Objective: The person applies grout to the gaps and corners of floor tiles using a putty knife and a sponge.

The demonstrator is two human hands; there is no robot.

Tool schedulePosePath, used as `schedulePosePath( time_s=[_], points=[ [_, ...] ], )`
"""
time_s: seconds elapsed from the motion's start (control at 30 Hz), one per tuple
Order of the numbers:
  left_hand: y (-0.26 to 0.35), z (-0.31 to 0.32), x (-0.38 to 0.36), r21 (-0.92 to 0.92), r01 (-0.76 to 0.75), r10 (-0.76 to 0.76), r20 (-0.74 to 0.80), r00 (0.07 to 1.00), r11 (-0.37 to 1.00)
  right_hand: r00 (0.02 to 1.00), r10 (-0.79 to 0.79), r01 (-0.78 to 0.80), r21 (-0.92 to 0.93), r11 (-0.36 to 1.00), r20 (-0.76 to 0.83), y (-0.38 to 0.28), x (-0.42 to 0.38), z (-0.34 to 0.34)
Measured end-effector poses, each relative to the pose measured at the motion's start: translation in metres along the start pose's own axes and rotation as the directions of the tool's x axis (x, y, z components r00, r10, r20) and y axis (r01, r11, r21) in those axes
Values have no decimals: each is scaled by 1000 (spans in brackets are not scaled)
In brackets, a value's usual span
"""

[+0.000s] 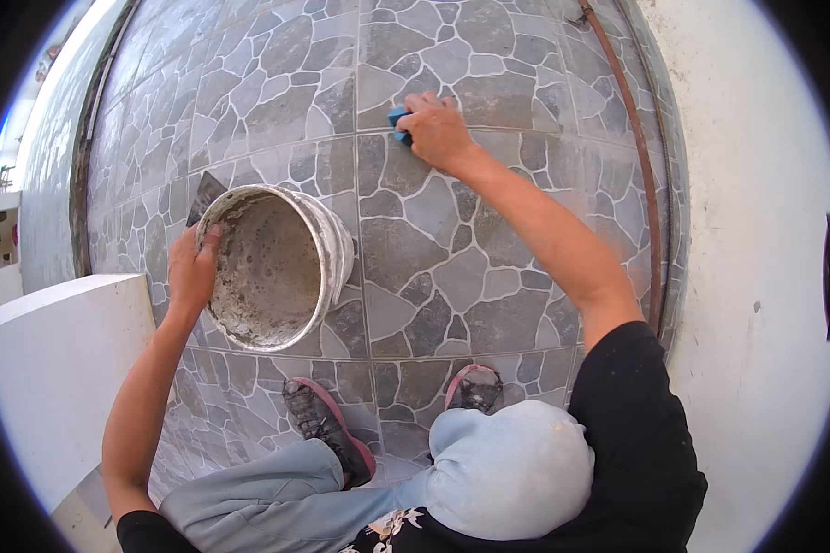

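Observation:
My left hand grips the rim of a dirty white bucket whose inside is smeared with grey residue. A dark flat trowel blade sticks up behind the rim by that hand. My right hand reaches forward and presses a small blue sponge-like block against the stone-pattern tiled surface, on a grout line. Only a corner of the blue block shows beyond my fingers.
My knees in light jeans and two dirty shoes are at the bottom. A white low wall stands to the left, a white plastered wall to the right. A rusty metal strip edges the tiles on the right.

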State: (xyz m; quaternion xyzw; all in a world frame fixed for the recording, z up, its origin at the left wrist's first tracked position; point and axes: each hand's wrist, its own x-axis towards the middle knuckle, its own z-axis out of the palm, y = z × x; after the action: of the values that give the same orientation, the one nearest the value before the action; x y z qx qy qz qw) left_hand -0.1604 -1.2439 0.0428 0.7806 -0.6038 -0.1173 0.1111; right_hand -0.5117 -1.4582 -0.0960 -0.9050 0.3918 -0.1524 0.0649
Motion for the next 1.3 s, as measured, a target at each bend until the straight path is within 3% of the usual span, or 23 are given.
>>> schedulePosePath(
  time_s=[0.13,0.2,0.27,0.33,0.37,0.43,0.5,0.53,0.6,0.67,0.73,0.77,0.83,0.93,1.0,1.03,1.1,1.2,1.23,1.3],
  points=[
    [-10,2,1,-119,23,-18,45,999,993,998,50,-49,22,999,-36,-77,43,29],
    [-15,2,1,-87,-12,18,72,997,996,994,99,-99,-1,995,-41,-57,22,22],
    [-15,1,1,9,45,-46,61,997,999,975,212,-209,40,977,-74,-9,-15,5],
    [-7,-1,1,2,36,-36,52,998,999,906,394,-374,141,917,-157,63,-76,-20],
    [-6,-1,-1,-7,36,-35,37,999,999,857,457,-447,97,889,-239,104,-107,-29],
    [-13,2,1,13,31,-32,30,999,999,774,600,-608,27,793,-202,170,-154,-58],
    [-13,2,0,30,38,-38,15,999,999,693,673,-702,-30,711,-260,178,-162,-76],
    [-8,2,0,-12,64,-63,44,997,998,705,657,-687,-28,726,-267,171,-149,-68],
    [-8,-3,1,-42,95,-92,60,994,995,568,661,-791,-103,603,-490,117,-115,-33],
    [-12,1,1,31,23,-23,22,999,999,763,483,-556,-54,830,-429,47,-76,-6],
    [-17,0,-1,-12,36,-35,36,999,999,899,237,-250,12,968,-368,-14,-50,19],
    [-15,3,2,-61,48,-45,47,998,997,897,243,-260,4,966,-369,-7,-57,14],
    [-14,4,2,-64,20,-17,52,999,998,948,123,-95,110,989,-292,9,-68,7],
    [-12,-1,1,-45,22,-21,32,999,999,807,436,-503,-76,861,-398,126,-129,-31],
    [-6,0,-2,-30,34,-33,25,999,999,627,644,-771,-233,592,-439,187,-162,-58],
    [-2,0,-2,-72,44,-42,35,999,996,635,638,-764,-232,602,-436,185,-152,-55],
    [-1,-1,0,-110,47,-43,36,998,993,478,726,-876,-214,432,-495,175,-127,-42],
    [-9,3,1,-33,34,-35,-1,999,999,734,471,-596,-131,792,-489,62,-45,8],
    [-12,2,3,-31,40,-39,22,999,999,829,395,-461,-85,883,-395,20,-19,19],
    [-9,0,0,-38,33,-32,43,999,999,918,242,-245,30,969,-315,-33,23,43]
  ],
)
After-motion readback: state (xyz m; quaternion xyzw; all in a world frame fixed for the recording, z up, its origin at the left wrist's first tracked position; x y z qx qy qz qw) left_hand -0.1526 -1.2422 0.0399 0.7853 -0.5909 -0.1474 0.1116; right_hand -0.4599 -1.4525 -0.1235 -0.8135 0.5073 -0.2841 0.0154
